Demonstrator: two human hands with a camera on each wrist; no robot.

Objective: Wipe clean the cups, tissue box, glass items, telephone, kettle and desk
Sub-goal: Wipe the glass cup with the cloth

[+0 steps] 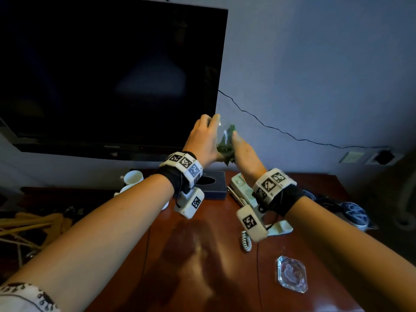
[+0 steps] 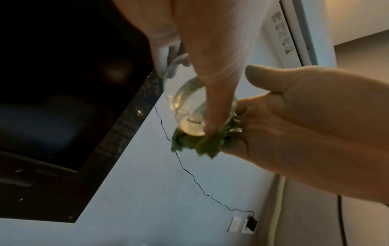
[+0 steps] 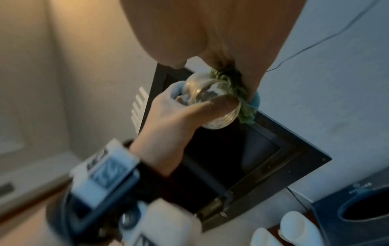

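Glass (image 1: 221, 134) is clear, round-bodied and small, held up in the air between both hands, above the desk (image 1: 202, 255) and in front of the TV's (image 1: 108, 70) lower right corner. Left hand (image 1: 202, 140) grips it, fingers curled round the far side, thumb (image 2: 219, 99) laid along the wall to the rim. Right hand (image 1: 244, 152) holds a bunched green cloth (image 2: 202, 143) against the glass's open end, thumb (image 2: 265, 74) sticking out free. Cloth looks partly pushed inside in the head view; depth can't be told. Below the hands: dark tissue box (image 1: 213, 183), white cups (image 1: 132, 176), pale telephone (image 1: 242, 188). Nearer the right forearm, a cut-glass dish (image 1: 292, 275) sits flat on the desk.
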